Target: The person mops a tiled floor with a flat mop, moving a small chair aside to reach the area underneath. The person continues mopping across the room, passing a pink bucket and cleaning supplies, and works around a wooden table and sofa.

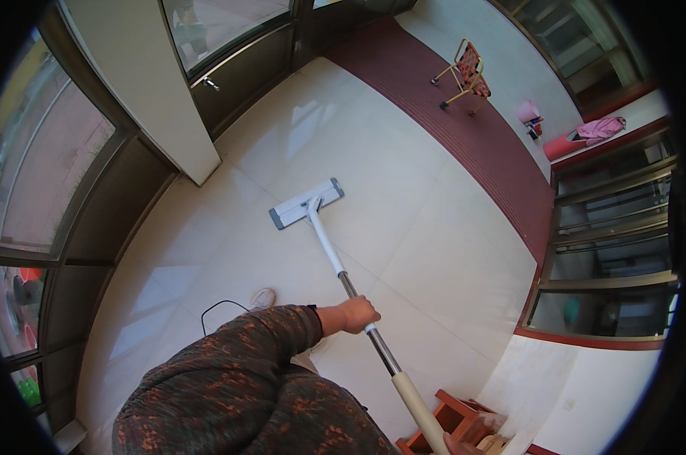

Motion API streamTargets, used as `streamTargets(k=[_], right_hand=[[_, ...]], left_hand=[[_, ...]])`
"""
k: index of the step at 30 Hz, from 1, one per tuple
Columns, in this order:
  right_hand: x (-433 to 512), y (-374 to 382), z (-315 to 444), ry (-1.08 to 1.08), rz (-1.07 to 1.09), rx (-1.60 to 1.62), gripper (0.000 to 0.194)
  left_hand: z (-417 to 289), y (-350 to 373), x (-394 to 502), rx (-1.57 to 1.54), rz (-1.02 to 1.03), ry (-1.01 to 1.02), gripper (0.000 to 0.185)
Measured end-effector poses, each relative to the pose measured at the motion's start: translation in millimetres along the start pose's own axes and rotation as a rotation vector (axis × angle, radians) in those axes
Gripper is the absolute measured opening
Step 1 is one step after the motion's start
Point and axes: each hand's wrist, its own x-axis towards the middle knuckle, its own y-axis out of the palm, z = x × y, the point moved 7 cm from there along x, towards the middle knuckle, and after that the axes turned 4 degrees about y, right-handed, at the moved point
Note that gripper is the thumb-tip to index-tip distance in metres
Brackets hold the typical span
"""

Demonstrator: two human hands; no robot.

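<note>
A flat mop with a white and grey rectangular head (307, 203) lies on the pale tiled floor. Its pole (384, 351) runs down to the lower right, white near the head, then metal, with a beige grip (416, 406) at the upper end. My left hand (357, 314), in a dark patterned sleeve, is closed around the metal part of the pole. At the bottom edge, my right hand (461, 445) shows only partly, against the end of the beige grip. One light shoe (262, 298) is visible on the floor near my left forearm.
A dark red ribbed mat (434, 114) runs along the wall, with a small wheeled chair (469, 71) on it. Reddish wooden furniture (454, 418) stands at lower right. A black cable (215, 303) loops by the shoe. Glazed, dark-framed panels and a pillar (149, 96) line the left.
</note>
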Motion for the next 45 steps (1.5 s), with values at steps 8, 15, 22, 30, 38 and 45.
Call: streamTargets(k=[8,15,22,30,38,45], right_hand=[[52.3,-7.9,90.2,-0.246,-0.133,-0.074,0.036],[72.4,-17.6,110.2,-0.234,-0.203,0.121,0.035],[182.4,54.0,154.5,-0.519,-0.315,0.938,0.03],[198.9,81.7,235.2,-0.886,-0.094,1.015,0.014],[133.9,118.4,184.2,-0.833,-0.017,0.755,0.02],[16.6,103.5,47.0,-0.617,-0.148,0.788,0.011]], left_hand=[[69.5,-92.0,-52.6,0.02,-0.221,-0.099,0.012],[95.8,-157.8,-87.3,0.099,-0.341,-0.146,0.012],[220.9,-203.5,-150.7,0.075,-0.248,-0.356,0.015],[230.9,-191.5,-205.4,0.131,-0.502,-0.415,0.027],[197.9,-114.4,-202.0,0.083,-0.439,-0.488,0.029],[75.6,6.1,-105.1,0.056,-0.215,-0.213,0.02]])
